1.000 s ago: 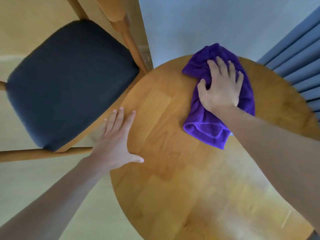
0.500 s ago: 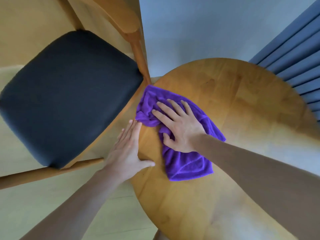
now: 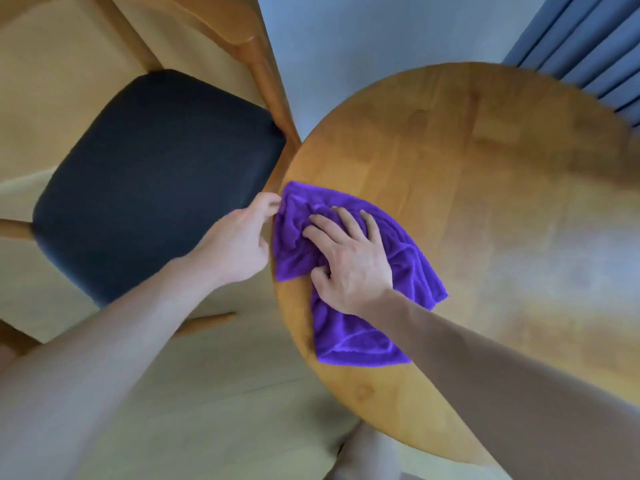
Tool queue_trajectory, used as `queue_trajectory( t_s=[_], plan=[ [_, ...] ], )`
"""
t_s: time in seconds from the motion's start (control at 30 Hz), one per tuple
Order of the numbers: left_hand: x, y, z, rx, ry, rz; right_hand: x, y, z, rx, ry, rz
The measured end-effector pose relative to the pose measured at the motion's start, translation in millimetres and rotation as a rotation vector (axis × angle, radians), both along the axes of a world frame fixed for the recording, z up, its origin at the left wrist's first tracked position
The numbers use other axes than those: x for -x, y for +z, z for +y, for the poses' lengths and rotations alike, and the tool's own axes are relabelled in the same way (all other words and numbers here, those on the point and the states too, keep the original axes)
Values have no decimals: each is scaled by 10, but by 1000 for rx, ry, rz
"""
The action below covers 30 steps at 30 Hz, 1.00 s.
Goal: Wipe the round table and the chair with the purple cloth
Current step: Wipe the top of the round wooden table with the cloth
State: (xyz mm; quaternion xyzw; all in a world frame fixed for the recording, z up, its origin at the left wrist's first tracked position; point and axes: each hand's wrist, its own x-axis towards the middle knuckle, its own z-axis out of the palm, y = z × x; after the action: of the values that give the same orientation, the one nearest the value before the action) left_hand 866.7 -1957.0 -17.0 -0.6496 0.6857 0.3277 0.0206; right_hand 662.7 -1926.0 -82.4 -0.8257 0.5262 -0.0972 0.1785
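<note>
At the table's left edge: the purple cloth (image 3: 349, 268) lies bunched on the round table (image 3: 485, 188), its upper left corner reaching the rim beside the chair (image 3: 152, 181).
Right hand: the right hand (image 3: 349, 261) lies on top of the cloth, fingers a little apart and slightly bent, gathering folds under the fingertips (image 3: 341, 213) while the palm presses down.
Left hand: the left hand (image 3: 239, 244) sits just off the rim, its curled fingers at the cloth's upper left corner; it looks like a pinch on that corner, though the contact is too blurred to be sure.
Chair: a wooden frame with a dark seat cushion (image 3: 156, 181); it stands touching or nearly touching the table rim, and I cannot tell which.
Step in hand: judged from the layout, the wipe is at the table's left rim, and the chair is probably not yet wiped.
Doing it well: keep the palm flat so the cloth slides as one pad instead of rolling under the fingers; spread the bunched folds so that more cloth meets the wood; follow the curve of the rim in overlapping passes.
Risk: cloth hanging past the rim may slip off if the pressure lifts; the left hand can steady that corner.
Background: a blue pleated curtain (image 3: 588, 46) hangs beyond the table's far right.
</note>
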Motion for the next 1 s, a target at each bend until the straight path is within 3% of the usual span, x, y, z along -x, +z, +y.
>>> queue_trajectory(
  t_s=[0.2, 0.3, 0.4, 0.5, 0.6, 0.8, 1.0],
  plan=[
    [248, 117, 63, -117, -126, -203, 435, 84, 744, -16, 306, 1],
    [478, 121, 171, -206, -213, -294, 788, 177, 1100, -11, 317, 54],
    [605, 103, 241, -222, -215, -333, 1000, 227, 1422, 1, 84, 3],
    [640, 45, 282, -190, -209, -372, 896, 201, 1476, -115, -349, -151],
    [601, -27, 280, -166, -195, -364, 531, 98, 1351, -175, -528, -35],
    [503, -147, 257, -100, -232, -367, -153, 2, 1126, -107, -473, 117],
    [417, -239, 238, -109, -283, -351, 78, -79, 1405, 37, -203, 96]
  ],
)
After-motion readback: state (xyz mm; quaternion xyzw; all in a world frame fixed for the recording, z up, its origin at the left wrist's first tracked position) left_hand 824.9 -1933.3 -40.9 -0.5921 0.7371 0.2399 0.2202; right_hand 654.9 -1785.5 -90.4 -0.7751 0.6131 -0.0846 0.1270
